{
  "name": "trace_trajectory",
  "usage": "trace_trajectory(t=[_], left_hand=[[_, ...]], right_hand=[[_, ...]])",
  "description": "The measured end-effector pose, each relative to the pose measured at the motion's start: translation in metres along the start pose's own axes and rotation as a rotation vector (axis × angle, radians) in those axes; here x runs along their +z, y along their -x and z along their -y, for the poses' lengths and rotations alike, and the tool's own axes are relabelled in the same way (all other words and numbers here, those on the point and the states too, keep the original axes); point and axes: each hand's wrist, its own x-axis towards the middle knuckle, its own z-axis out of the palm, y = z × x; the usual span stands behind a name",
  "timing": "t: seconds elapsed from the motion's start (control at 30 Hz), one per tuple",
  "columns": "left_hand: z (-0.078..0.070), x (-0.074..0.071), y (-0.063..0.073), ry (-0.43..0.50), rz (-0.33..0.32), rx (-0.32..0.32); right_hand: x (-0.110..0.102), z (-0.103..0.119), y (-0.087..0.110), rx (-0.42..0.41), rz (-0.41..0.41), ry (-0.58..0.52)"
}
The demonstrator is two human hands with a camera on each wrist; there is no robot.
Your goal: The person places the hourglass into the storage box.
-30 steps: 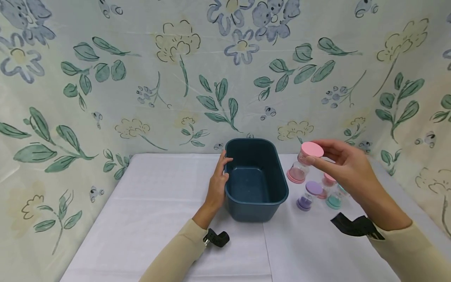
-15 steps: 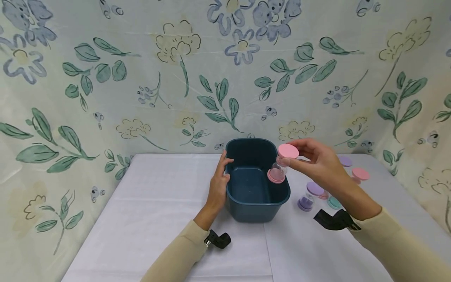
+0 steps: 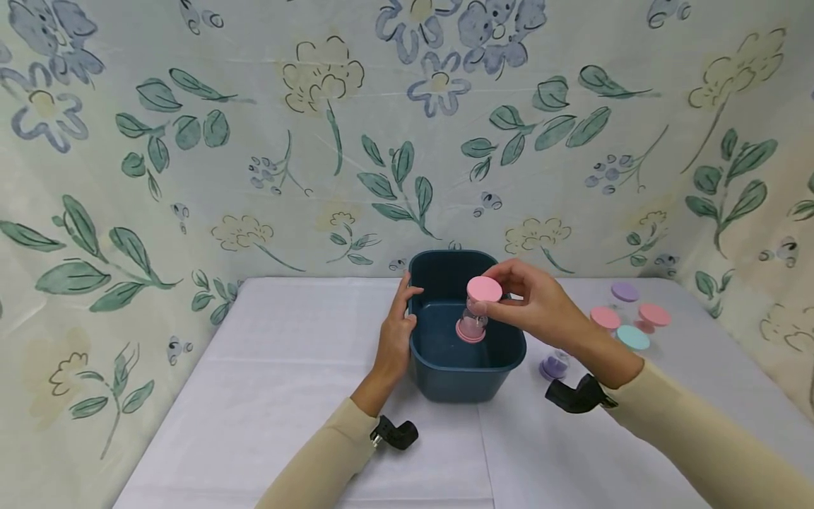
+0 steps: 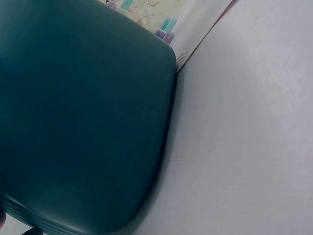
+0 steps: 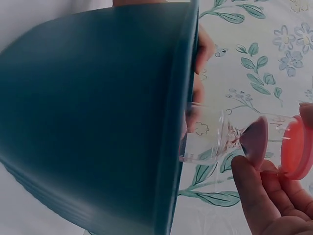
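A pink-capped hourglass (image 3: 472, 329), clear with pinkish sand, hangs tilted over the opening of a dark blue plastic bin (image 3: 467, 385). My right hand (image 3: 540, 307) pinches it near its upper cap between thumb and fingers; the right wrist view shows the glass (image 5: 210, 134) by the bin's rim, with sand in the bulb nearer the hand. At the bin's left side my left hand (image 3: 394, 332) holds the rim, some fingers (image 5: 204, 51) bent over it. In the left wrist view the bin's outer wall (image 4: 88, 112) fills much of the picture.
On the white-covered table (image 3: 305, 367), right of the bin, stand several more hourglasses: a purple one (image 3: 556, 365) partly behind my right wrist, a teal one (image 3: 632, 338), pink ones (image 3: 653, 315) and another purple one (image 3: 625, 291). A floral cloth (image 3: 407, 177) hangs behind.
My right hand has carried the pink hourglass leftward from beside the other hourglasses to above the bin's middle, slightly lower at the end. The left hand and bin have stayed in place.
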Motion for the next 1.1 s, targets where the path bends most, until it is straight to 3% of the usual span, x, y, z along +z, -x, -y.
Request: trace_trajectory(t=[0.4, 1.1], left_hand=[[-0.002, 0.000, -0.001, 0.008, 0.008, -0.012], [0.002, 0.000, -0.001, 0.020, 0.001, -0.002]], right_hand=[[0.024, -0.012, -0.012, -0.051, 0.085, -0.070], [0.048, -0.025, -0.020, -0.044, 0.144, 0.025]])
